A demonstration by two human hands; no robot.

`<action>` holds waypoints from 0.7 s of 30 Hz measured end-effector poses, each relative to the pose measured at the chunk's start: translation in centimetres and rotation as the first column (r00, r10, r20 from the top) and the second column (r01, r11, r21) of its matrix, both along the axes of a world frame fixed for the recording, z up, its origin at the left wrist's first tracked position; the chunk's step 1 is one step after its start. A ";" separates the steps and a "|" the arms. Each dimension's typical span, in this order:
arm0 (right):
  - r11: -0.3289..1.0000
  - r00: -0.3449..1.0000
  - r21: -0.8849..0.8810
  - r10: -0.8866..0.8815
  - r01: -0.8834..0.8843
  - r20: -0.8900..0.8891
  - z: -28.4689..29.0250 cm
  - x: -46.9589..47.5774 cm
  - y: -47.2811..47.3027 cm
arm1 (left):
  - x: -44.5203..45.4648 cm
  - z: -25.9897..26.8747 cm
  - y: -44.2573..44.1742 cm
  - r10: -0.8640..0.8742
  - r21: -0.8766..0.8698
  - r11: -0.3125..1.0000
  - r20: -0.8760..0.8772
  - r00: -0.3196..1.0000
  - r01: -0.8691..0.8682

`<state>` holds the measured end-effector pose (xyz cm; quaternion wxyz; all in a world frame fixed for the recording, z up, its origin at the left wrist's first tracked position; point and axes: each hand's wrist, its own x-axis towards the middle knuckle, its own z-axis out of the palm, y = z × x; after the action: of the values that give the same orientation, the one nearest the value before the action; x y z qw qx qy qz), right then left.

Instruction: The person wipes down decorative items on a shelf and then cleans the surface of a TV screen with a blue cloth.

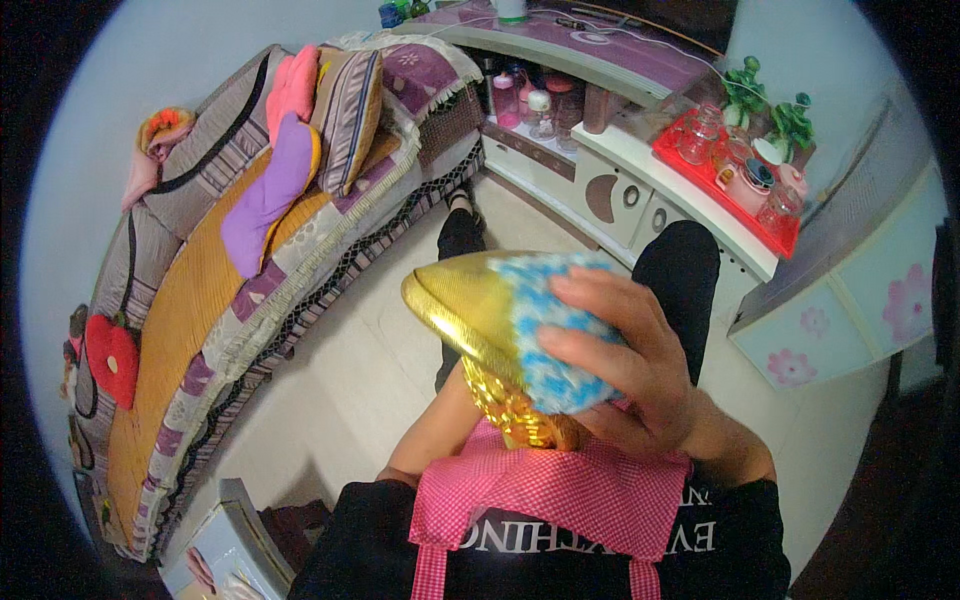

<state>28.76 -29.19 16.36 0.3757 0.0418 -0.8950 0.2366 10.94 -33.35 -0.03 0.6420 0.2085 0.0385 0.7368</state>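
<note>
My right hand (637, 352) holds a blue-and-white fluffy cloth (566, 337) with its fingers spread over it. The cloth lies against a shiny gold ornament (465, 304), which has a smooth curved rim and a faceted lower part. My left forearm (441, 431) reaches up behind the ornament. The left hand itself is hidden there, so its grip does not show. Ornament and cloth are held up in front of my chest, above a pink checked apron (551, 480).
Left stands a sofa (172, 322) with cushions. Ahead is a low cabinet (607, 191) holding bottles (540, 112). On its right side sits a red tray (679, 150) of glassware and a teapot. A flower-patterned cabinet (840, 315) stands right; tiled floor (360, 360) lies below.
</note>
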 end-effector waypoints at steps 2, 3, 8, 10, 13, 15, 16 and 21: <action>1.000 1.000 -0.007 0.022 -0.022 -0.009 1.9 -1.6 0.8 | 0.2 0.6 -0.1 -0.022 -0.015 1.000 -0.017 1.000 0.022; 0.992 0.997 -0.107 0.076 -0.072 0.029 2.2 -2.0 1.5 | 0.2 0.6 -0.2 -0.035 -0.022 0.999 -0.019 0.999 0.034; 0.646 0.950 -0.754 0.293 -0.114 0.107 0.3 -3.1 3.8 | 0.0 0.1 -1.2 -0.062 -0.051 0.997 -0.027 0.998 0.061; 0.435 0.931 -0.897 0.353 -0.078 0.090 -0.6 -2.6 3.8 | 0.0 -0.3 -1.5 -0.061 -0.062 0.996 -0.021 0.998 0.060; 0.281 0.958 -0.958 0.285 -0.063 0.021 -2.4 -1.9 3.2 | -0.1 -0.6 -1.1 -0.071 -0.069 0.995 -0.019 0.997 0.069; 0.104 0.975 -0.994 0.221 0.014 0.037 -4.6 -1.4 2.7 | 0.1 -0.7 -1.0 -0.086 -0.066 0.994 -0.015 0.996 0.085; 0.320 0.981 -0.943 0.138 0.088 0.139 -6.1 -1.2 2.3 | 0.1 -0.4 -1.1 -0.077 -0.075 0.994 -0.025 0.997 0.075; 0.394 0.957 -0.885 0.046 0.247 0.287 -7.1 -0.1 0.6 | 0.1 -0.7 -0.7 -0.084 -0.069 0.994 -0.020 0.996 0.083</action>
<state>28.61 -28.62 9.30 0.2273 -0.2573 -0.6610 0.6672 11.02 -34.02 -0.71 0.6784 0.1964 0.0621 0.7052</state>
